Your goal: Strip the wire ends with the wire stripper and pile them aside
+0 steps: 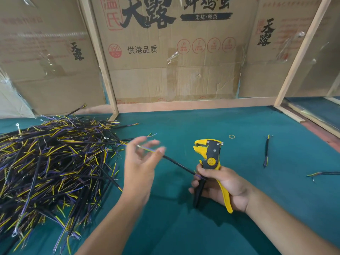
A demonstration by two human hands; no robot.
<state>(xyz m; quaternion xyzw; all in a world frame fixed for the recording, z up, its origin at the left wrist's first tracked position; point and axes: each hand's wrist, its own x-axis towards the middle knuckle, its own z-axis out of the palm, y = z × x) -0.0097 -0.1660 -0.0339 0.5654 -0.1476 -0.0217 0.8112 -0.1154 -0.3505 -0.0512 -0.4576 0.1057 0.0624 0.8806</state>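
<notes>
Head view: right hand (222, 186) gripping yellow-and-black wire stripper (209, 159) by its handles, head upright, above green surface (184, 227). One black wire (176, 163) running from right hand's fingers up-left to left hand (139, 162). Left hand blurred, fingers loosely spread, wire's yellow-purple end lying at fingertips; grip cannot be told. Big wire pile (51, 162) at left, just beside left hand. Two loose wires (266, 151) and rubber band (232, 136) lying on surface at right.

centre cardboard box (173, 52): "天露", "供港品质", "无抗·原色", "360 PCS" | red stamps probably illegible
</notes>
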